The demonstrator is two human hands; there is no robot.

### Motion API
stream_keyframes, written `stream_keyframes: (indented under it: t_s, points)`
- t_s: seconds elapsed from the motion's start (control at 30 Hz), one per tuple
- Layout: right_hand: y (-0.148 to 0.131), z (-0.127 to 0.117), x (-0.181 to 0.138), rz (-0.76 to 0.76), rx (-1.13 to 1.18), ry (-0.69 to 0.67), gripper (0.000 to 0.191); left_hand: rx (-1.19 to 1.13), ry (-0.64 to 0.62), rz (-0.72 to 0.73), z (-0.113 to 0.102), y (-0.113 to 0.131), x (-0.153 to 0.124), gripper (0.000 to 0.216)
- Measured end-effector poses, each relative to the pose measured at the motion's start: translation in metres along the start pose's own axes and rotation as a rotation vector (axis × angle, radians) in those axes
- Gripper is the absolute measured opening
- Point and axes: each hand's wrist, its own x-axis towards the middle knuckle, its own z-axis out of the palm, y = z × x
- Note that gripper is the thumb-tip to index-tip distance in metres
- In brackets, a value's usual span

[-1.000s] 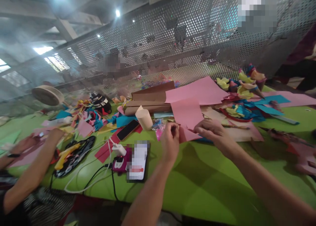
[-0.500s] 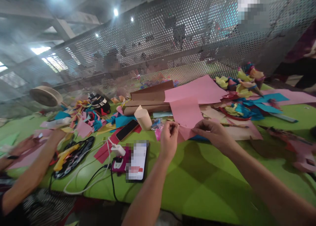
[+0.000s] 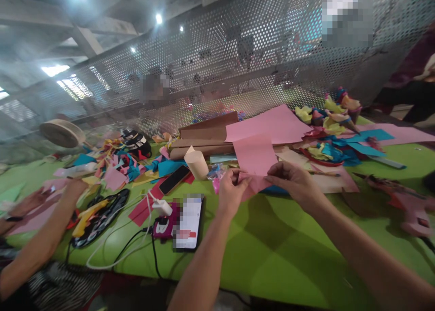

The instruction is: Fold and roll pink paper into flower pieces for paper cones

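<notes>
A small piece of pink paper [image 3: 254, 187] is stretched between my two hands above the green table. My left hand [image 3: 234, 191] pinches its left edge, thumb against fingers. On its right edge my right hand [image 3: 292, 180] closes thumb and fingertips. Just behind lies a pink paper strip [image 3: 255, 153], partly over a larger pink sheet [image 3: 272, 124]. A rolled cream paper tube [image 3: 196, 163] stands left of my left hand, with a small clear plastic packet [image 3: 216, 172] beside it.
A phone [image 3: 188, 222] and a purple power socket [image 3: 166, 222] with cables lie left of my forearm. A pink glue gun [image 3: 408, 202] rests at the right. Paper cones [image 3: 340, 111] lie behind. A co-worker's hands [image 3: 73, 188] work at the far left.
My left thumb has shifted right along the small pink paper, and the hand has turned slightly. My right hand keeps its grip. The co-worker's near hand has moved slightly left.
</notes>
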Motion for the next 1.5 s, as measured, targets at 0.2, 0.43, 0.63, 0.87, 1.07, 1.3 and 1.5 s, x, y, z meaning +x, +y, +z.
stream_keyframes:
  t_s: [0.2, 0.43, 0.63, 0.87, 1.07, 1.3, 1.5]
  points:
    - [-0.008, -0.011, -0.001, 0.027, 0.094, 0.066, 0.039, -0.039, 0.079, 0.006, -0.002, 0.001, 0.004, 0.022]
    - [-0.009, -0.011, -0.001, 0.074, -0.091, -0.112, 0.046, -0.017, 0.029, 0.046, -0.003, 0.0, 0.003, 0.023]
    - [-0.002, -0.008, -0.001, 0.087, -0.105, -0.138, 0.046, -0.003, -0.001, 0.065, -0.006, -0.003, 0.003, 0.023]
    - [-0.003, -0.004, -0.003, -0.018, -0.199, -0.16, 0.045, 0.077, -0.026, 0.073, -0.003, -0.001, 0.001, 0.018]
    - [0.001, -0.002, -0.002, -0.016, -0.181, -0.169, 0.049, 0.103, -0.16, 0.021, 0.0, 0.0, -0.002, 0.025]
    - [0.002, -0.006, -0.001, -0.024, -0.144, -0.154, 0.042, 0.147, -0.287, -0.137, -0.005, -0.003, 0.0, 0.024]
    - [-0.005, 0.004, -0.007, -0.05, -0.202, -0.175, 0.048, 0.524, -0.304, -0.04, -0.004, 0.001, -0.005, 0.004]
